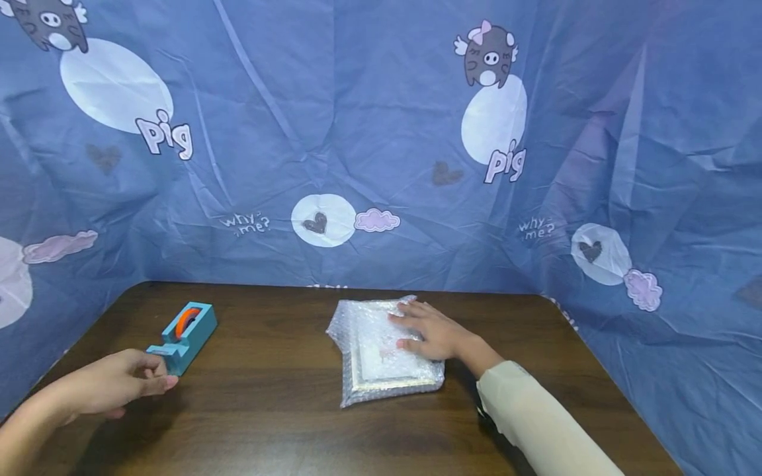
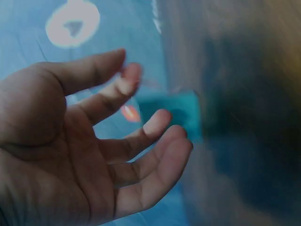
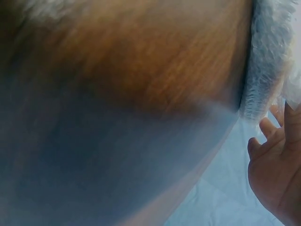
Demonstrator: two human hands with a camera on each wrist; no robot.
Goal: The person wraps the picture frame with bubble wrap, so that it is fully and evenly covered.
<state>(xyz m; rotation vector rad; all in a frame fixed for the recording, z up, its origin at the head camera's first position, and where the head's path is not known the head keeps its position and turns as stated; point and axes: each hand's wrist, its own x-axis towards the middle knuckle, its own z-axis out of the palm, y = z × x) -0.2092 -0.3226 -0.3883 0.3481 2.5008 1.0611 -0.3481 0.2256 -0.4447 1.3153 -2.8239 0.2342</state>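
My left hand [image 1: 119, 380] is at the front end of a teal tape dispenser [image 1: 192, 340] holding an orange-cored roll [image 1: 186, 322]. Its thumb and index fingertips come together, and in the left wrist view a faint clear strip of tape [image 2: 153, 84] runs from them toward the dispenser. The other fingers are loosely bent. With fingers spread, my right hand [image 1: 437, 332] rests on top of a flat rectangular frame wrapped in bubble wrap [image 1: 372, 350]. A pale gold border shows through the wrap. In the right wrist view the wrapped edge [image 3: 268, 61] stands beside the fingers.
Both things lie on a dark brown wooden table [image 1: 268, 410] with rounded far corners. Blue cloth [image 1: 369, 152] printed with pigs and hearts hangs behind the table and along its sides. The dispenser is at the left, the wrapped frame right of the middle.
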